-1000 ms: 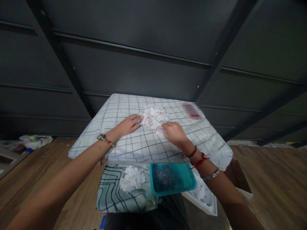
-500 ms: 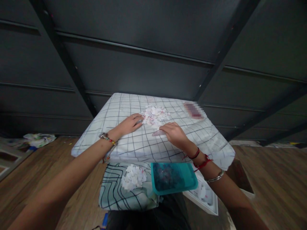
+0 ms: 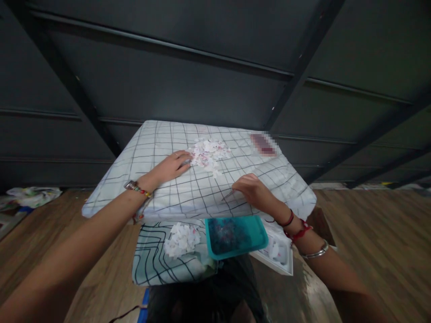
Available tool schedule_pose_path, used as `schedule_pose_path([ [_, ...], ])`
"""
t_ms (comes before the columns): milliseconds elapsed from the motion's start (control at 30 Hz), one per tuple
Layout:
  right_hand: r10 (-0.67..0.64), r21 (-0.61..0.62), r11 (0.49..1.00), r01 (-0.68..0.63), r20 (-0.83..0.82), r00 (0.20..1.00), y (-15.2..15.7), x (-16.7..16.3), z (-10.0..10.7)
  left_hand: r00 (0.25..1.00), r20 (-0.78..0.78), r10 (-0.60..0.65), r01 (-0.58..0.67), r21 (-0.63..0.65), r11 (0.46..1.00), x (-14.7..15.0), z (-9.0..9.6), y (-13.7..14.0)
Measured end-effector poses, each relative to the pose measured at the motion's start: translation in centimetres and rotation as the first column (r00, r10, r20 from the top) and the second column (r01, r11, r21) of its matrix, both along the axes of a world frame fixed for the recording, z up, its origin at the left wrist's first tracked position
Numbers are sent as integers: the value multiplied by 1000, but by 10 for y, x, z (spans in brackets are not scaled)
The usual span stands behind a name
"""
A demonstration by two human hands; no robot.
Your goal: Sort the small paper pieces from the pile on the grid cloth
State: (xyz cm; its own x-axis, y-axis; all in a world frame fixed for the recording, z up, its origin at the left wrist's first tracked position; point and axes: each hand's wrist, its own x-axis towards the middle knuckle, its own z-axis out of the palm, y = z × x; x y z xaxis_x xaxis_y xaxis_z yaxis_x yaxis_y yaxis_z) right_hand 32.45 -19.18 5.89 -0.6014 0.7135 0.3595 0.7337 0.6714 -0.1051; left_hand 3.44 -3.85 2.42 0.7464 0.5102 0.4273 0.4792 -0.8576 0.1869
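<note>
My left hand point(image 3: 172, 167) lies on the checked cloth with its fingers stretched out, the tips at the left edge of a pile of small white paper scraps point(image 3: 209, 152). Some scraps have pink marks. Closer to the front edge, my right hand point(image 3: 251, 189) is closed around a thin pointed strip point(image 3: 229, 195). Its tip points left, over the cloth and apart from the pile. The fingers hide its other end, and its kind is unclear.
A teal tray point(image 3: 261, 237) with dark, reddish contents sits near my lap. Left of it, a second scrap heap point(image 3: 182, 240) rests on a patterned cushion point(image 3: 148, 264). A white box point(image 3: 286, 268) stands behind the tray. A blurred-out reddish rectangle point(image 3: 263, 144) lies at the far right of the cloth.
My right hand has drawn back from the pile toward the front right, and the strip now appears edge-on. My left hand stays beside the scraps. The whole view has shifted slightly.
</note>
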Motion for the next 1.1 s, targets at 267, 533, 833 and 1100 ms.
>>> schedule_pose_path([
  [267,-2,58,998,0,34,999,-40,11,9,1000,-10,4,-4,-11,1000,1,-3,3],
  [533,-247,136,960,246,-7,969,27,-2,12,1000,12,-13,13,25,1000,1,-1,1],
  [833,-204,95,976,196,84,975,58,-17,-2,1000,25,-11,10,51,999,1,-1,1],
  [1100,-255,141,959,244,68,964,73,-29,4,1000,24,-2,1,52,999,1,0,0],
])
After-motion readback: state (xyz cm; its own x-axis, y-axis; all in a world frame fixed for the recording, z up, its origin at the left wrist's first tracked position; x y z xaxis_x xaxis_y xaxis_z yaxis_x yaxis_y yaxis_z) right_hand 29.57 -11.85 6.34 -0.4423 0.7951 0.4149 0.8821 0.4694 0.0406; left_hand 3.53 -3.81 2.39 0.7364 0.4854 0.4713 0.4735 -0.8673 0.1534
